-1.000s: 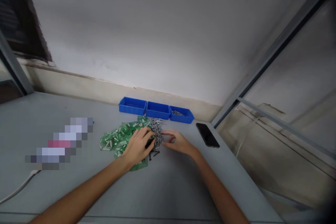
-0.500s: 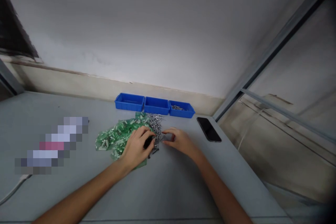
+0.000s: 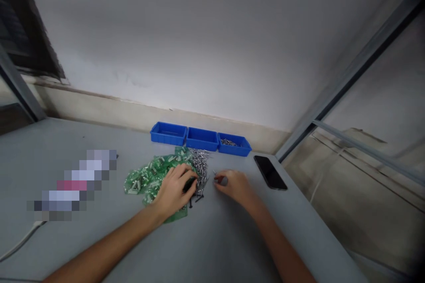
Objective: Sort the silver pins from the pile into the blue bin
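Note:
My left hand (image 3: 175, 188) is curled at the right edge of a crumpled green plastic bag (image 3: 151, 172). A dark thing (image 3: 189, 184) shows between its thumb and fingers, too dim to make out. Just right of it, a loose pile of silvery screws (image 3: 200, 163) spills over the table, and a couple of black screws (image 3: 199, 198) lie at its near end. My right hand (image 3: 234, 183) is a little right of the pile, thumb and forefinger pinched together. The tip of a thin silvery screw (image 3: 214, 172) pokes out from its fingertips.
Three blue bins stand in a row by the wall: a left bin (image 3: 168, 140), a middle bin (image 3: 202, 146) and a right bin (image 3: 241, 151) with screws inside. A black phone (image 3: 270, 172) lies at the right edge. A blurred-out object with a white cable (image 3: 21, 244) is at left.
My right hand has closed its thumb and forefinger on a screw and drawn slightly away from the pile. My left hand keeps its place beside the bag. The whole view has shifted a little.

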